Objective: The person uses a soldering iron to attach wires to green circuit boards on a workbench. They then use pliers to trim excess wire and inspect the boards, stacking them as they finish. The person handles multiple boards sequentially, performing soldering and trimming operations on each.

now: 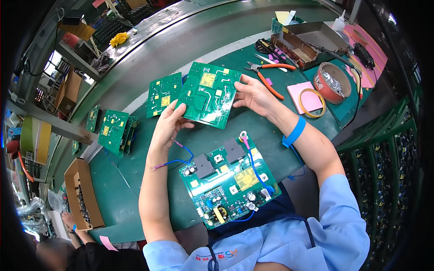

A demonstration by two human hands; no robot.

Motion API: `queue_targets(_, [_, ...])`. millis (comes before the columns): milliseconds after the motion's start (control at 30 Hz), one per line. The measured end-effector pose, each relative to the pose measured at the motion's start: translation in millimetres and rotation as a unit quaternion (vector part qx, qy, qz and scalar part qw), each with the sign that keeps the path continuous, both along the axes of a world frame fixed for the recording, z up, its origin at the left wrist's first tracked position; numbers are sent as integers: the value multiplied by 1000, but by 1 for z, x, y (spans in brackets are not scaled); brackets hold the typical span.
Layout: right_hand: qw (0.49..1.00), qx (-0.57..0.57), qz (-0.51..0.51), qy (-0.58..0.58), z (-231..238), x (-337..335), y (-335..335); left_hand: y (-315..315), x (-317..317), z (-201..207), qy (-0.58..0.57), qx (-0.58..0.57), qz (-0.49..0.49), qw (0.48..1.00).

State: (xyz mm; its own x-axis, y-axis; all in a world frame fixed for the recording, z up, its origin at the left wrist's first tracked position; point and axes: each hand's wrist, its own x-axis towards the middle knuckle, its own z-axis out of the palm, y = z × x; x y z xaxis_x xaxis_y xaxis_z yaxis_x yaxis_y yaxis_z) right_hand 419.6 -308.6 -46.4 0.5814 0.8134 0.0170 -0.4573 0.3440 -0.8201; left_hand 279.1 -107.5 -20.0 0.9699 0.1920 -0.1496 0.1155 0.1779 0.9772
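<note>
A green circuit board [209, 97] is held up over the bench, its solder side with yellow pads facing me. My left hand [171, 121] pinches its lower left corner; my right hand [254, 95] grips its right edge, with a blue wrist strap on that forearm. Just behind it, to the left, another green board [163, 95] partly shows. Between my forearms, at the bench's near edge, lies a larger populated board [228, 180] with black blocks, a yellow transformer and blue wires, component side up. Neither hand touches that one.
Several boards [113, 131] are stacked at the left, near a cardboard box [85, 194] of small dark parts. At right are orange-handled cutters [271, 74], a tape roll [312, 102] on pink paper, a red solder-scrap tin [332, 83] and a metal tray [312, 43]. Another person sits lower left.
</note>
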Motion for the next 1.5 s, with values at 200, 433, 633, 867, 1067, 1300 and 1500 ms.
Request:
queue_targets(200, [999,33,1,-1,1,3,0,-3,1,-5,-25,-21,4,999])
queue_targets(433, [999,29,-6,-25,5,2,-1,-5,0,-7,-35,-46,4,998])
queue_targets(633, [999,25,-28,-26,6,2,-1,-8,-3,-3,-35,-43,-19,998])
queue_targets(867, [999,20,-38,9,6,5,-1,-11,-9,7,-46,-28,-110,992])
queue_targets(1067, [998,36,-56,9,7,3,0,-12,-10,3,-68,1,-136,988])
queue_targets(1300, [997,44,-58,19,6,2,0,-12,-10,1,-77,21,-131,988])
queue_targets(1500, [996,34,-80,5,9,0,0,-5,-8,2,-37,38,-109,993])
